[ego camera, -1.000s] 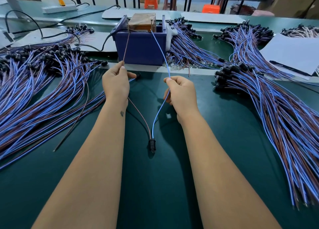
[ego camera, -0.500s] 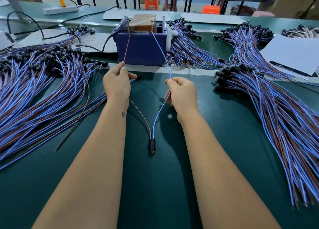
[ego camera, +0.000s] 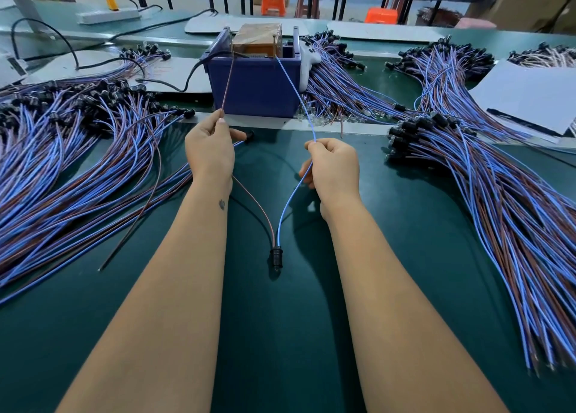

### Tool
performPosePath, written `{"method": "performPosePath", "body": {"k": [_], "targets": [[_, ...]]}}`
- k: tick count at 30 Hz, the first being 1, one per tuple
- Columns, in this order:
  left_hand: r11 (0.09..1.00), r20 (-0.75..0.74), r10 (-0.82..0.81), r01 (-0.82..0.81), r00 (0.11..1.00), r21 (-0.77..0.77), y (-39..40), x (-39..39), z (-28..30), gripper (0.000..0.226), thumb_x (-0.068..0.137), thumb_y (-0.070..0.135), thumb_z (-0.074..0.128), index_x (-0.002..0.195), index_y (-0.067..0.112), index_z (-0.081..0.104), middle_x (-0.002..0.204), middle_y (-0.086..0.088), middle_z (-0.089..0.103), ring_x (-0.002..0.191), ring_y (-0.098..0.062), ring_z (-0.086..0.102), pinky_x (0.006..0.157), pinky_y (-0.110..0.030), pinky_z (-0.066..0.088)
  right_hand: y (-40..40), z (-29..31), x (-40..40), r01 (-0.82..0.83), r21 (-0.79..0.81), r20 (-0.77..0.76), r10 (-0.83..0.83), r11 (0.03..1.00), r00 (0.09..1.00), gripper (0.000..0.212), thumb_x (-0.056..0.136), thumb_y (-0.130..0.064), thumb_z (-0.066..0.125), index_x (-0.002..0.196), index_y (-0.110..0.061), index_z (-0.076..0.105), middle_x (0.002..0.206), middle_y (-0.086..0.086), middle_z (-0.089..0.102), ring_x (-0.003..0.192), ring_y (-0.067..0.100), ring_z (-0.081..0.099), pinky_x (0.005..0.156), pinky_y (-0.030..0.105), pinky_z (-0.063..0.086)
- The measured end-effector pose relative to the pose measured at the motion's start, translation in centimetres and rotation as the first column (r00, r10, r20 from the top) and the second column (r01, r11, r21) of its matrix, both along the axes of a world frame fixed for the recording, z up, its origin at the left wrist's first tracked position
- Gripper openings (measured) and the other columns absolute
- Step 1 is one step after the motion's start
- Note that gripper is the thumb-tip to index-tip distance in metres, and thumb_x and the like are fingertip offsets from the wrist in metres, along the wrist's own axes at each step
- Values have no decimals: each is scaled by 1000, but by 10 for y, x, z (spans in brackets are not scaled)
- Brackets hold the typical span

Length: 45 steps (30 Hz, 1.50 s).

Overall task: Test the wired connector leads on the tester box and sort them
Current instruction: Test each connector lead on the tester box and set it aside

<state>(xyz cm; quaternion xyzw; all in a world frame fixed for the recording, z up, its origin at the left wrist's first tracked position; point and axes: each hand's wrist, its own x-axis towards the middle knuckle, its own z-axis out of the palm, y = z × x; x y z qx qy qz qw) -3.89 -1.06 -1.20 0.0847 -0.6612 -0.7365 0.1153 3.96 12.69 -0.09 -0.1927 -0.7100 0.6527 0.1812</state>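
Left hand [ego camera: 210, 146] pinches brown wire [ego camera: 227, 83], right hand [ego camera: 333, 166] pinches blue wire [ego camera: 294, 91], tips up at tester [ego camera: 257, 79]; connector [ego camera: 276, 257] on mat below tester. Test underway, sort pending, big piles flank tester

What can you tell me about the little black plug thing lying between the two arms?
The black connector is a small, dark, barrel-shaped plug that looks like plastic, with ridged rings round it. It lies on the green mat between the forearms, its wire end pointing away from the person. Two thin wires leave that end: a brown wire running up to the left hand, and a blue wire running up to the right hand. Both wires continue to the blue tester box. Neither hand touches the plug.
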Motion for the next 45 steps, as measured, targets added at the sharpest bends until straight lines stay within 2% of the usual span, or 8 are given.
{"method": "performPosePath", "body": {"k": [2, 9, 14, 17, 23, 34, 41, 45], "targets": [[1000, -5, 6, -6, 1000, 7, 0, -2, -2, 33, 102, 17, 45, 131, 17, 62, 60, 8, 68, 65, -7, 46, 78, -28, 42, 0, 0, 0, 2, 2, 7, -2, 1000, 1000, 18, 93, -12, 50, 78, -17, 59, 42, -4, 55, 43, 11, 49, 44, 20, 39], [1000, 5, 12, -12, 1000, -17, -1, -5, -3, 33, 101, 17, 45, 130, 19, 62, 58, 9, 68, 48, 1, 40, 62, -20, 38, 0, 1, 2, -28, 19, 9, 28, 999, 1000, 16, 94, -13, 52, 81, -16, 61, 42, -4, 55, 39, 8, 49, 45, 20, 40], [1000, 12, 10, -9, 1000, -25, -1, -6, -3, 33, 101, 17, 45, 128, 18, 63, 61, 8, 69, 63, -4, 44, 87, -36, 50, -1, 2, 5, -57, 39, 4, 57, 998, 998, 18, 95, -15, 51, 81, -20, 62, 42, -5, 54, 38, 7, 46, 46, 21, 38], [999, 1, 14, -14, 1000, -36, -2, -7, -4, 33, 101, 16, 45, 127, 18, 65, 58, 9, 68, 49, 1, 41, 60, -21, 43, -1, 2, 5, -58, 45, 1, 58, 997, 998, 16, 95, -14, 51, 86, -18, 64, 45, -4, 54, 39, 5, 47, 42, 17, 37], [999, 0, 12, -12, 1000, -41, -2, -5, -3, 32, 101, 17, 46, 129, 18, 62, 58, 9, 68, 39, -1, 37, 45, -15, 35, 0, 1, 3, -66, 68, 6, 66, 995, 998, 17, 95, -16, 51, 87, -19, 65, 42, -6, 54, 41, 6, 47, 43, 17, 37], [984, -88, -49, 33, 995, -173, 11, 20, -3, 17, 98, 18, 47, 100, 18, 63, 65, 7, 70, 42, -5, 36, 44, -19, 35, -4, -4, 0, -94, 113, -62, 102, 989, 993, 16, 93, -17, 53, 85, -24, 66, 41, -11, 49, 47, 9, 49, 57, 28, 43], [957, -67, -289, 290, 955, 2, 36, 35, 7, 19, 99, 15, 54, 87, 22, 68, 75, 5, 60, 66, -2, 61, 62, -19, 52, -10, -5, -1, -170, 270, -62, 193, 948, 979, 12, 91, -17, 60, 94, -17, 72, 80, 2, 72, 77, 20, 65, 76, 41, 54], [941, 9, -337, 337, 941, 23, 32, 36, 7, 18, 99, 20, 55, 90, 20, 70, 67, 6, 56, 65, -7, 57, 63, -22, 49, -10, -5, 2, -183, 318, -75, 217, 930, 973, 9, 90, -18, 64, 89, -15, 73, 76, 5, 71, 75, 25, 63, 74, 39, 51]]}}
